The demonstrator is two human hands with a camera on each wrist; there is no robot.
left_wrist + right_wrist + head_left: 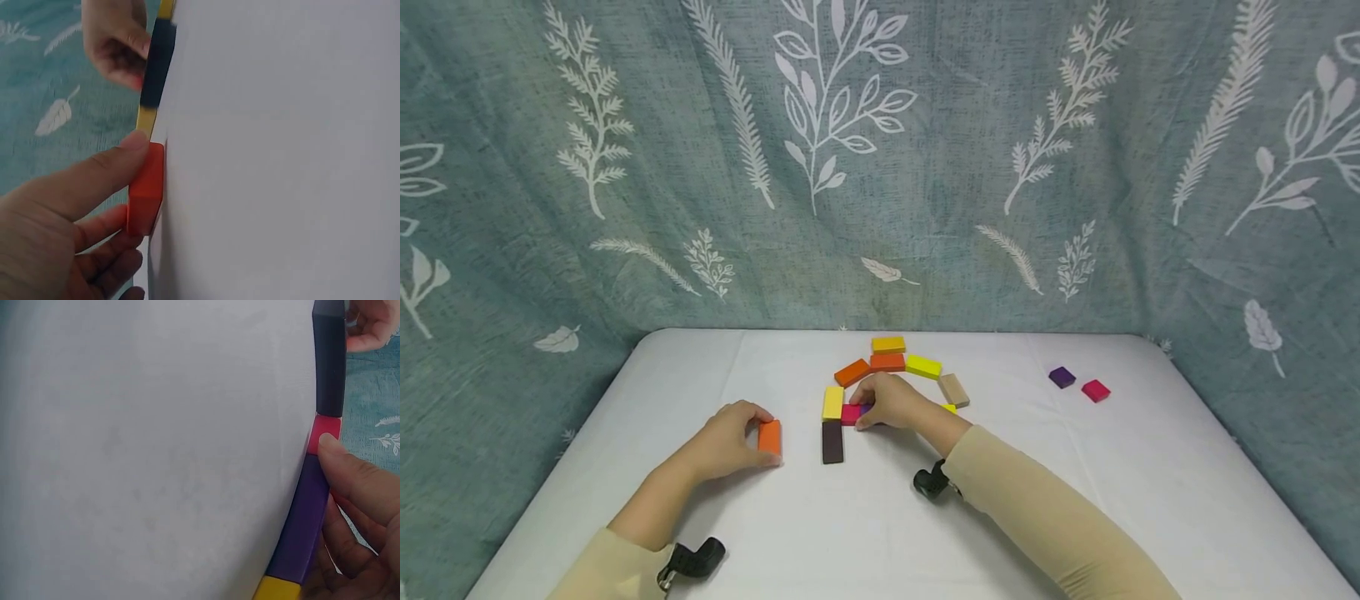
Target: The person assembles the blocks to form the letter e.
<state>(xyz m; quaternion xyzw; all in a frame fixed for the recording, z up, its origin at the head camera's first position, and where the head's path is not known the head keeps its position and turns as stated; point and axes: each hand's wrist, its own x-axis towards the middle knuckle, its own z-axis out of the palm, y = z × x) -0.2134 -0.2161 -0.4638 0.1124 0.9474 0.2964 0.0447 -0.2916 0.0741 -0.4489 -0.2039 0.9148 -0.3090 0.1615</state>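
My left hand (722, 442) pinches an orange block (770, 440) between thumb and fingers, left of the other blocks. In the left wrist view the thumb lies along one end of that orange block (147, 189). My right hand (889, 402) pinches a small pink block (850, 414), its thumb on the near face (324, 432). That pink block sits between a dark block (330, 365) and a long purple block (299, 519), which the hand mostly hides in the head view. A pale yellow block (833, 403) stands just left of the pink one.
Behind the right hand curve two orange blocks (887, 362), a golden block (888, 344), a bright yellow block (923, 367) and a tan block (954, 390). Apart at the right lie a small purple block (1062, 377) and another pink block (1096, 391). A patterned curtain (925, 275) hangs behind the white table (1000, 517).
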